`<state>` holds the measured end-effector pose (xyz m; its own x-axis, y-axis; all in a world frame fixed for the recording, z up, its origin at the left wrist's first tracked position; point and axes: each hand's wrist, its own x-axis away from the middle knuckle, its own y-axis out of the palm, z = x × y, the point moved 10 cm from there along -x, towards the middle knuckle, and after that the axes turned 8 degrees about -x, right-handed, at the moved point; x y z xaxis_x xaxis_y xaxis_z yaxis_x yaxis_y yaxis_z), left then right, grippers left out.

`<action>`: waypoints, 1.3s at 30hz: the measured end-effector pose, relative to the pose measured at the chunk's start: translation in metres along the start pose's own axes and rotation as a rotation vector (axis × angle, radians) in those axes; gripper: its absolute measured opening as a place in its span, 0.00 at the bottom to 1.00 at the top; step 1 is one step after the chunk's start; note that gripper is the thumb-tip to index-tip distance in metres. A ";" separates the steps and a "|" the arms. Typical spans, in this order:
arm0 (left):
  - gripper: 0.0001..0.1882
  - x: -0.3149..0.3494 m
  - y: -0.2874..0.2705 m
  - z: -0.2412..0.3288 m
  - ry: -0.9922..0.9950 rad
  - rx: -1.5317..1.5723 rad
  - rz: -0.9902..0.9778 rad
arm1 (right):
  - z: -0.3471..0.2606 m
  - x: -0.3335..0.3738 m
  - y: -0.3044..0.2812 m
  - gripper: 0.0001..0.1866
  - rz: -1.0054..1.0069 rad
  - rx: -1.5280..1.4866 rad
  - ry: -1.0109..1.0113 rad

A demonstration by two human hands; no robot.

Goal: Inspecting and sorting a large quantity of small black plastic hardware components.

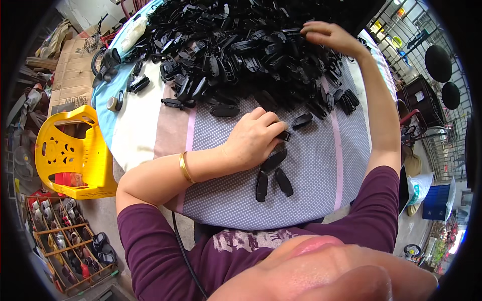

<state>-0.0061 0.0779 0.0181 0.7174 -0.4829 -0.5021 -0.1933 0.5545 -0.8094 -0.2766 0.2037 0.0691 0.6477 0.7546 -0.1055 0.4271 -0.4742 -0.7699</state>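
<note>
A large heap of small black plastic pieces (236, 55), glossy and mostly long and rounded, covers the far part of the cloth-covered table (221, 190). My left hand (256, 135) is closed at the near edge of the heap, its fingers curled round a black plastic piece (284, 136) whose end shows beside the thumb. Just nearer to me lie several loose oval black pieces (283, 182). Another piece (302, 121) lies right of my left hand. My right hand (331, 37) reaches over the heap's far right side, its fingers stretched out and slightly bent, with the tips at the pieces.
A yellow plastic chair (100, 165) stands at the table's left. Below it sits a wooden shoe rack (70, 246) with several shoes. Flattened cardboard (73, 70) leans behind. A metal grille (422, 30) and a blue bin (437, 202) are at the right.
</note>
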 end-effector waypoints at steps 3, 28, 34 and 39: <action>0.17 -0.010 0.008 0.010 0.032 0.043 -0.025 | 0.072 -0.015 -0.098 0.21 0.453 0.220 0.127; 0.15 -0.018 0.000 -0.006 -0.009 0.197 0.043 | 0.017 0.024 0.002 0.18 0.455 -0.135 0.017; 0.15 -0.021 0.001 -0.026 -0.144 0.255 0.080 | -0.110 0.103 0.025 0.13 0.764 0.611 -0.363; 0.25 -0.012 0.002 -0.041 -0.286 0.384 0.060 | -0.118 0.135 0.031 0.13 0.856 0.068 -0.181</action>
<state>-0.0421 0.0573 0.0095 0.8781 -0.2665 -0.3974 -0.0175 0.8120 -0.5834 -0.1013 0.2376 0.1048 0.6157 0.2148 -0.7581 -0.2025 -0.8867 -0.4157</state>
